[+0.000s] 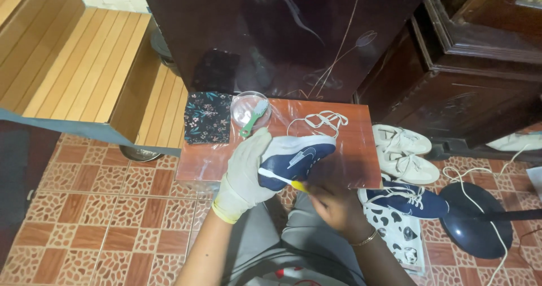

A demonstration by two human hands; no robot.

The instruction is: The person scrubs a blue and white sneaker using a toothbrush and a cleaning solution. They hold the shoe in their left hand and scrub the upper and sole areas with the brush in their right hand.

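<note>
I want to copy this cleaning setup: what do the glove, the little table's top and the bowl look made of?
Glove on the left hand: pale, matte, wrinkling like thin rubber or latex. Table: reddish wood-grain, glossy, probably laminate under clear plastic film. Bowl: see-through, so clear plastic or glass.

Centre of frame: navy blue shoe with white sole and white side mark, held by the left hand in a cream glove with yellow cuff. Upper centre: dark floral-print cloth, green-handled brush, white laces. Right: white shoes. Lower left: terracotta mosaic-patterned floor tiles.
</note>
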